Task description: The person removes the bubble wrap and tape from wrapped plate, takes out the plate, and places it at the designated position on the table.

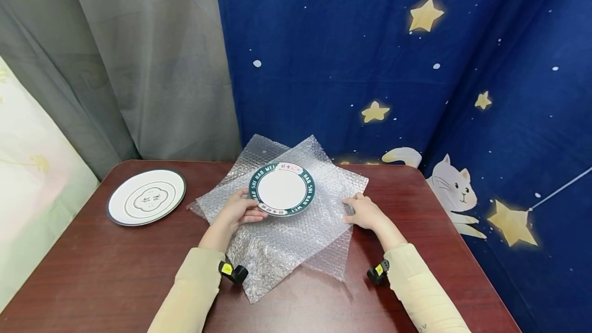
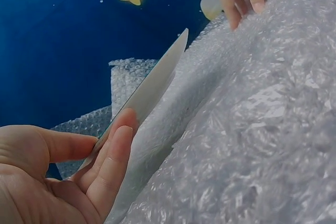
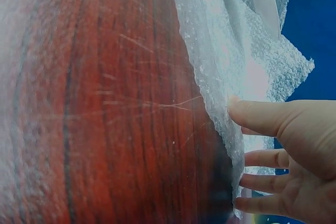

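Observation:
My left hand [image 1: 240,208] pinches a white plate [image 1: 282,189] with a green lettered rim, thumb on top and fingers beneath its lower left edge. The left wrist view shows this plate [image 2: 152,85] edge-on, tilted up above the wrap. Under it lie two crossed sheets of bubble wrap [image 1: 273,256], one over the other. Beside their right edge, my right hand [image 1: 365,211] touches the upper sheet with thumb and fingers spread. In the right wrist view, the thumb and fingertips of the right hand [image 3: 294,156] meet the margin of the bubble wrap [image 3: 210,87].
A second white plate [image 1: 125,197] with a dark green rim and a printed centre lies at the left of the dark red wooden table [image 1: 115,276]. Behind the table hang a grey curtain [image 1: 162,66] and a blue curtain [image 1: 324,55] with stars and a cat.

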A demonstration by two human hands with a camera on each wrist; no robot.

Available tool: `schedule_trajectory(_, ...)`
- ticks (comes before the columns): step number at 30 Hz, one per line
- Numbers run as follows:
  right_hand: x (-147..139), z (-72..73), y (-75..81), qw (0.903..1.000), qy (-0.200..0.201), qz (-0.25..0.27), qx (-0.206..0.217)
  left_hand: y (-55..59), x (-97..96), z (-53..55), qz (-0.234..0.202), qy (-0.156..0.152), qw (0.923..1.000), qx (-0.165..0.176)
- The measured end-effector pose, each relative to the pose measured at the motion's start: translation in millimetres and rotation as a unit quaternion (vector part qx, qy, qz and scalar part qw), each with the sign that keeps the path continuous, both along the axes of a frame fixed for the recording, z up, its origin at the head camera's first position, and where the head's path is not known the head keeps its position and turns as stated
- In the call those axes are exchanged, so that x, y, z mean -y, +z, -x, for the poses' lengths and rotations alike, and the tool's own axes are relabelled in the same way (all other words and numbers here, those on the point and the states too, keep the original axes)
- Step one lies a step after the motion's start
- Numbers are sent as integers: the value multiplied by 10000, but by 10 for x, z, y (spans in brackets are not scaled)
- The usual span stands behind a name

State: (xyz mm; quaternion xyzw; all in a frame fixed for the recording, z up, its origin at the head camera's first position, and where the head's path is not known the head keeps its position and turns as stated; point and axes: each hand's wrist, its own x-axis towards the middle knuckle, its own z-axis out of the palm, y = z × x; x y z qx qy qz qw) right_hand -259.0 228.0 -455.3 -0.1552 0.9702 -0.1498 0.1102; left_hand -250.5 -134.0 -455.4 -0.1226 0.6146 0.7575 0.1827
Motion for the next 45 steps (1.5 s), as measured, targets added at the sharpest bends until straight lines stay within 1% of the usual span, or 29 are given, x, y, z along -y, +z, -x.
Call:
schedule_trajectory(4,1,1,1,10000,-18,3,18,3,57,-14,-56,40,10000,-15)
schedule_trajectory(13,0,-6,-7,10000,-7,-17,-3,55,164,-72,-124,158,9997,-104)
schedule_trajectory(15,1,-4,-10,10000,-14,-20,-27,50,185,-79,-182,237,9995,-92)
schedule_trajectory(22,-1,-3,-17,10000,-6,-49,-70,39,282,-131,-458,295,9983,-201)
schedule_trajectory(30,-4,-2,-29,10000,-20,-76,-47,3,407,-191,-533,423,9975,-195)
schedule_trajectory(37,-13,9,-41,10000,-30,-51,-51,-6,524,-235,-537,551,9964,-363)
schedule_trajectory(41,-19,10,-50,10000,-31,-40,-37,7,590,-263,-644,639,9951,-401)
schedule_trajectory(45,-18,8,-49,10000,-35,-31,-30,54,644,-304,-717,748,9939,-381)
